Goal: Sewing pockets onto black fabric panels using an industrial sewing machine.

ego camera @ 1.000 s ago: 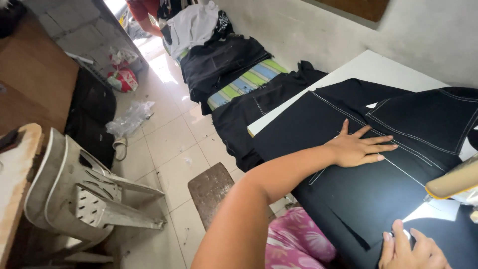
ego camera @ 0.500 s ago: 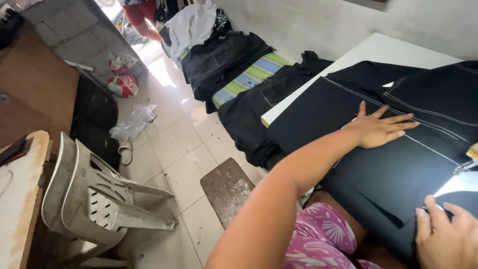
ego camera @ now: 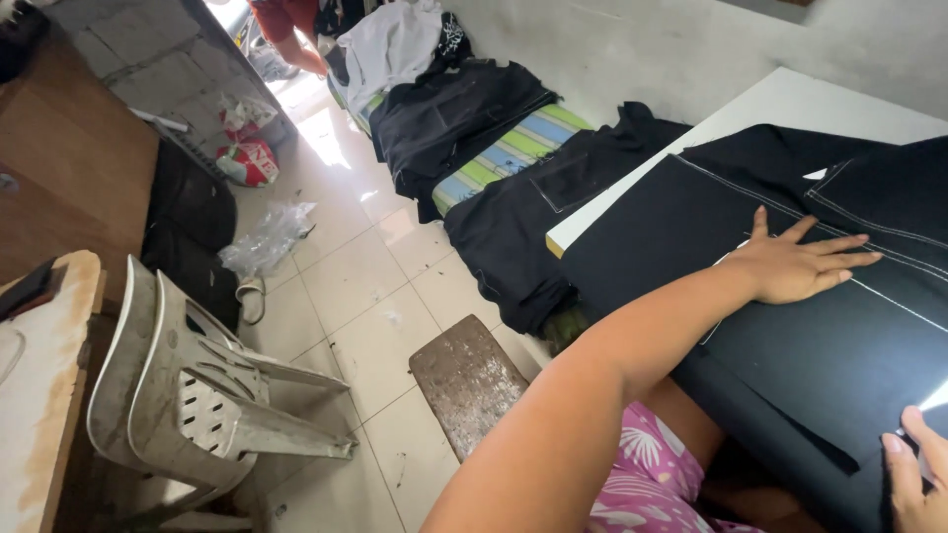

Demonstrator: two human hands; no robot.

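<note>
My left hand (ego camera: 795,266) lies open and flat, fingers spread, palm down on the black fabric (ego camera: 790,345). My right hand (ego camera: 913,479) is at the near right edge of view; only some fingers show, resting on the same fabric beside a pale patch. Whether it is open or gripping I cannot tell.

Fabric position: spread over the white surface (ego camera: 790,104), white stitch lines running across it, near edge hanging over the surface's rim toward my lap.

Risks, as judged from this:
- Overhang. The hanging part could drag the fabric off toward the floor if my palm lifts, since little else seems to pin it.
- Skew. Pressing with one flat palm only, a push to the right could wrinkle the cloth and bend the stitch lines out of true.
- My view is turned left, toward the floor, so my right hand works nearly unseen; a slip there would go unnoticed.

Also noted: more dark garments (ego camera: 464,118) heaped far left, a plastic chair (ego camera: 188,395) on the floor.
</note>
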